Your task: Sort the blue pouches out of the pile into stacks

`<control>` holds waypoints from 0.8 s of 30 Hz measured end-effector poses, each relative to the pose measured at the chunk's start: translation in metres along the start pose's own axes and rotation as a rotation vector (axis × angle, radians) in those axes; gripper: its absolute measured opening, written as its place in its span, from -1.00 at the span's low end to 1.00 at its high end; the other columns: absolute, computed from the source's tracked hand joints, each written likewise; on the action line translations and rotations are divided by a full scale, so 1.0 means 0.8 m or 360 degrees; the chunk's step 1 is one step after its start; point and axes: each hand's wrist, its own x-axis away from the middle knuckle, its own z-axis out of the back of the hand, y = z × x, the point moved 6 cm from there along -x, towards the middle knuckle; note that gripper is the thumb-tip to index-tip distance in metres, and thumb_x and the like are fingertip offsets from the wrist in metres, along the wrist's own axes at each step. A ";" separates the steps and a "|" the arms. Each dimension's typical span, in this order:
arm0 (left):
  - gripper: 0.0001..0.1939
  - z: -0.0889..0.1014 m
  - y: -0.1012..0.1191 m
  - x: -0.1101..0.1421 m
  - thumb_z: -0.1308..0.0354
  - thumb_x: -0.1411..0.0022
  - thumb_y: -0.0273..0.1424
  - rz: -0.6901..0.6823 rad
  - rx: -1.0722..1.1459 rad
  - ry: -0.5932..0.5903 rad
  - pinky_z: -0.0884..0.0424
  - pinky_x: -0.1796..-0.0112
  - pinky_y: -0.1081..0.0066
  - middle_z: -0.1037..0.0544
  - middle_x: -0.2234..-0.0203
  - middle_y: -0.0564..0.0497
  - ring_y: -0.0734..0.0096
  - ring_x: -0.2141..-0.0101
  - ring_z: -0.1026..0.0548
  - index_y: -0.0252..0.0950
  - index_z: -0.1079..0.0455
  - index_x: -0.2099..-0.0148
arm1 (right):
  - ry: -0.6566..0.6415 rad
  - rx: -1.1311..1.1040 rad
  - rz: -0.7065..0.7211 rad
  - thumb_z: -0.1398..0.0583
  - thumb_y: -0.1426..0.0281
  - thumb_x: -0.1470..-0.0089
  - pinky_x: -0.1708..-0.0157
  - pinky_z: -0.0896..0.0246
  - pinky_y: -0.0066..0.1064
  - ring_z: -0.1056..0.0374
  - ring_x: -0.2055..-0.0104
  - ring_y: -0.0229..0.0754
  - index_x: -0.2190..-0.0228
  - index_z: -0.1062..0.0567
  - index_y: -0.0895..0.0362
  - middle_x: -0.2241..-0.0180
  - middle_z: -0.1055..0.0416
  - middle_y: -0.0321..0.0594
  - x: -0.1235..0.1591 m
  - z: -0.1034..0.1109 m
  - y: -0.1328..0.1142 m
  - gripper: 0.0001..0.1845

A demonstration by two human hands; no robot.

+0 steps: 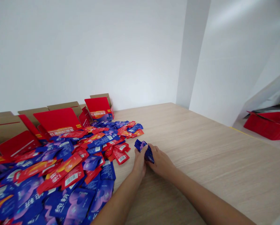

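Note:
Over the wooden tabletop, both my hands grip what looks like a small stack of dark blue sachets [149, 155]. My left hand [139, 161] closes on the near left side, its thumb lying across the top. From the right, my right hand [161, 160] wraps its fingers around the other side. How many sachets are held cannot be made out. Left of my hands spreads a large heap of loose sachets, blue ones [69, 203] and red ones [74, 176] mixed together.
Several open red cardboard boxes stand behind the heap, among them one box [99, 107] at the back and another [57, 120] nearer. The wooden table [201, 140] extends right of my hands. A red container [268, 126] sits beyond its right edge. A white wall [130, 53] rises behind.

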 end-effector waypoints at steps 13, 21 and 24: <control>-0.60 0.020 0.044 -0.048 -0.13 -0.13 -0.15 -0.0351 -0.0862 -0.0240 -0.33 0.09 0.30 -0.50 0.14 -0.17 0.27 0.11 -0.46 -0.33 -0.34 0.10 | -0.0090 0.0589 -0.0175 -0.10 0.53 0.01 0.24 -0.23 -0.30 -0.31 0.12 -0.01 -0.16 -0.05 0.19 0.09 -0.30 0.03 -0.006 0.024 0.011 -0.31; -0.68 0.009 0.108 -0.136 -0.10 -0.13 -0.41 -0.0775 -0.1972 0.0011 -0.19 -0.05 0.27 -0.43 0.03 -0.23 0.19 -0.03 -0.34 -0.40 -0.32 0.05 | -0.0243 0.0776 -0.0246 -0.09 0.58 0.01 0.28 -0.26 -0.32 -0.34 0.16 -0.03 -0.14 -0.10 0.20 0.10 -0.32 0.05 -0.007 0.021 0.014 -0.35; -0.66 -0.016 0.110 -0.166 -0.08 -0.15 -0.41 -0.0797 -0.2330 -0.0033 -0.14 -0.08 0.27 -0.39 -0.02 -0.29 0.14 -0.09 -0.29 -0.44 -0.33 0.02 | -0.0248 0.0755 -0.0245 -0.09 0.57 0.01 0.27 -0.27 -0.31 -0.33 0.16 -0.02 -0.14 -0.10 0.21 0.10 -0.32 0.06 -0.008 0.020 0.014 -0.35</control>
